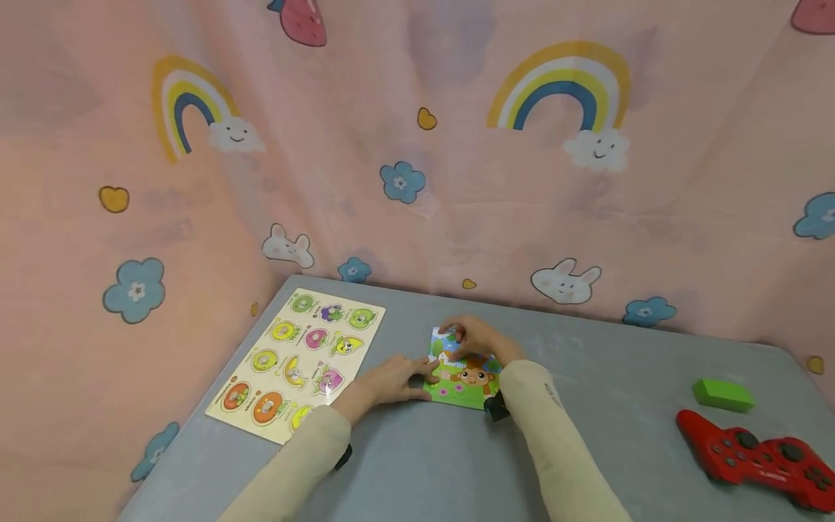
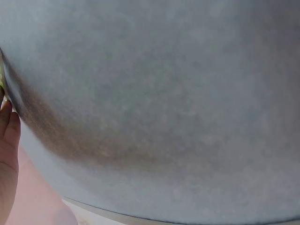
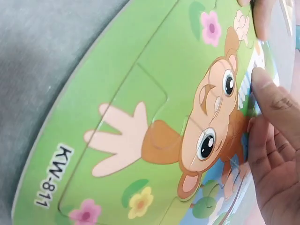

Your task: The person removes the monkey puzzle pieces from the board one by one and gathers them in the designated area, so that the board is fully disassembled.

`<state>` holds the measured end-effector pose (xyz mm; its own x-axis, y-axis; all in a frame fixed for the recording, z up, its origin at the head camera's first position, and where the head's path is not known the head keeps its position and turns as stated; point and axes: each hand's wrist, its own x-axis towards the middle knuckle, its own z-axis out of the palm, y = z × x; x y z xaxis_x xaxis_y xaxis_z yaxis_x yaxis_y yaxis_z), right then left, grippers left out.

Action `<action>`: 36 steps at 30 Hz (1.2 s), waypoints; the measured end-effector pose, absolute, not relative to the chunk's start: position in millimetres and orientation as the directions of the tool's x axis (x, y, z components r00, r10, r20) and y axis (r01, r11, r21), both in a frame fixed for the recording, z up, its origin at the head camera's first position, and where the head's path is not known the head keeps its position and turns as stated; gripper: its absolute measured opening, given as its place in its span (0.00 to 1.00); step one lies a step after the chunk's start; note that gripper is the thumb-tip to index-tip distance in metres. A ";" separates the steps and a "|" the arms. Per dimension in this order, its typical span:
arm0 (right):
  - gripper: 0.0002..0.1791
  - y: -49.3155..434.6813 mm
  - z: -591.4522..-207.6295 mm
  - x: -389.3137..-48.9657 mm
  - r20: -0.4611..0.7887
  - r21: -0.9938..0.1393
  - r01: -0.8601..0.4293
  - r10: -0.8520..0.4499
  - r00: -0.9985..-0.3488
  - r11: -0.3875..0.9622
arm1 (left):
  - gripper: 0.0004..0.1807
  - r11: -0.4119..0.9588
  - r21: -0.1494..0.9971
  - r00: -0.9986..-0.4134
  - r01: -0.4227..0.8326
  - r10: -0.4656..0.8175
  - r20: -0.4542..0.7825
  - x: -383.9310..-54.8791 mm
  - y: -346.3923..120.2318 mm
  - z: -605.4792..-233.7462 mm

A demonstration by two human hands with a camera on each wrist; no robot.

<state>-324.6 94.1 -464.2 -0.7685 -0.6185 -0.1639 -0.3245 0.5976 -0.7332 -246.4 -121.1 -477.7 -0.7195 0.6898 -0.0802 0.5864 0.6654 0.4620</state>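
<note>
A jigsaw puzzle [image 1: 457, 391] with a cartoon monkey on green grass lies on the grey table. Its seams and the print "KW-811" show close up in the right wrist view, where the puzzle [image 3: 122, 84] fills much of the picture. At its left edge rests my left hand [image 1: 394, 378], the fingers fairly straight and touching the border. Only fingers of the left hand [image 2: 9, 140] enter the left wrist view. My right hand [image 1: 479, 337] is over the puzzle's upper part, fingers bent, thumb [image 3: 265, 82] touching the picture. Whether it pinches a piece is hidden.
Left of the puzzle lies a cream fruit board [image 1: 244, 402] with several round and shaped fruit pieces. On the right are a green block [image 1: 723, 395] and a red game controller [image 1: 757, 460]. A pink patterned curtain [image 1: 457, 232] hangs behind the table [image 1: 430, 471].
</note>
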 end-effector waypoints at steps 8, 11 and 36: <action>0.28 97.9 -459.9 -323.3 -0.198 -0.715 -0.309 -0.606 -0.770 0.627 | 0.18 0.658 0.487 -0.719 0.574 0.690 -0.085 -246.9 -117.9 -476.1; 0.28 95.5 -457.8 -323.0 -0.196 -0.683 -0.340 -0.610 -0.768 0.647 | 0.18 0.651 0.493 -0.717 0.577 0.693 -0.076 -247.6 -118.6 -476.4; 0.23 103.8 -477.5 -307.6 0.034 -0.786 -0.351 -0.531 -0.847 0.509 | 0.21 0.683 0.457 -0.731 0.569 0.675 -0.100 -246.2 -117.8 -478.1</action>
<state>-307.6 103.8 -477.5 -0.8465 -0.5312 0.0342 -0.3513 0.5091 -0.7857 -246.2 -117.8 -478.1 -0.7307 0.6753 -0.1000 0.5690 0.6834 0.4574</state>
